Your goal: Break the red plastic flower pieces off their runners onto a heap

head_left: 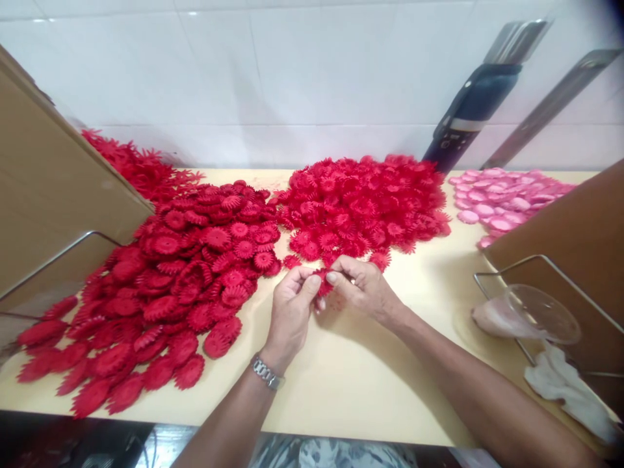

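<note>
Over the middle of the table, my left hand (pixel 293 302) and my right hand (pixel 363 286) meet around one small red serrated flower piece (pixel 324 281). Both thumbs press on it, and the fingers behind partly hide it. A metal-banded watch circles my left wrist. To the left spreads a large heap of red round flower pieces (pixel 166 292) with toothed edges, stacked in overlapping layers. Just beyond my hands lies another pile of red frilled flower pieces (pixel 365 208).
Pale pink discs (pixel 507 195) lie at the back right. A dark blue bottle (pixel 468 110) stands by the tiled wall. Cardboard (pixel 58 169) rises at left, brown board (pixel 565 260) at right. A clear plastic cup (pixel 526 315), wire frame and crumpled tissue (pixel 565 383) sit right. Red spiky cutouts (pixel 141 169) lie back left.
</note>
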Tool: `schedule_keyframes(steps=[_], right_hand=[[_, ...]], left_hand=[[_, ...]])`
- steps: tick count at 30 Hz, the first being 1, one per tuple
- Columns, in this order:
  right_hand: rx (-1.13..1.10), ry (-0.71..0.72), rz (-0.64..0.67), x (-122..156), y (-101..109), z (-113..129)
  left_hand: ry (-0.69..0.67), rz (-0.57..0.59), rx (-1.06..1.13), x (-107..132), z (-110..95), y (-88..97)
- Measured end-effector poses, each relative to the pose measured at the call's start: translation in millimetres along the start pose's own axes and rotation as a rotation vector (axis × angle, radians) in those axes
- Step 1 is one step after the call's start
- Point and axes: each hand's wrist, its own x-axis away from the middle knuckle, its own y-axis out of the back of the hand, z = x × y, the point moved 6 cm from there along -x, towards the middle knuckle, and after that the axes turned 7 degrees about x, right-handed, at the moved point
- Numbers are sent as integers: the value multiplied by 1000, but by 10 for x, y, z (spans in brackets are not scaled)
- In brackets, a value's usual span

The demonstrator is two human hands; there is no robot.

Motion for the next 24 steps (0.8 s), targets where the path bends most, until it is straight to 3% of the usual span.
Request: schedule_keyframes(steps=[6, 11, 16, 24], right_hand=[[12, -12, 5, 6, 9, -30], [42, 23, -19, 4, 14, -46], [57, 3, -35, 6, 4, -79], [2, 107, -136, 63, 20, 60]], left_hand=[[1, -5, -199, -6, 11, 10], [-47, -113, -179, -17, 6, 116], [-70, -114, -195, -18, -4, 128], [-89, -136, -222, -3, -22, 117]])
